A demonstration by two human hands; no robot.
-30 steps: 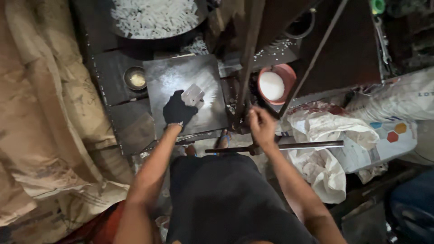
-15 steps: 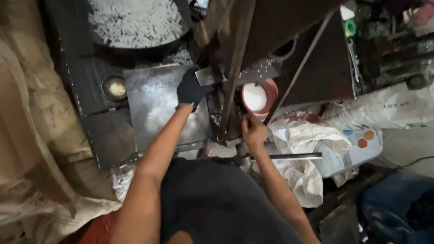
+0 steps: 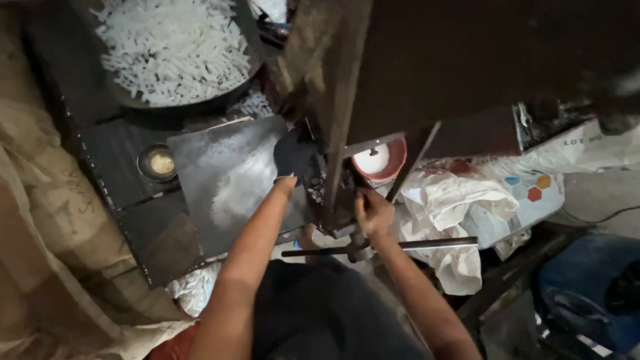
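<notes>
Looming dark in the middle, the upright press frame hides the gloved left hand's fingers, grip untellable, over the powdered metal sheet, while the right hand, clenched beside the horizontal bar, has shifted nearer the red bowl.

Left hand: covered by a dark, close-fitting glove ending at the wrist, with a pale edge at the cuff. Right hand: bare, no glove. Both forearms: bare, no sleeves visible. Torso: dark garment, plain, without visible print. No rings or watch can be made out.
</notes>
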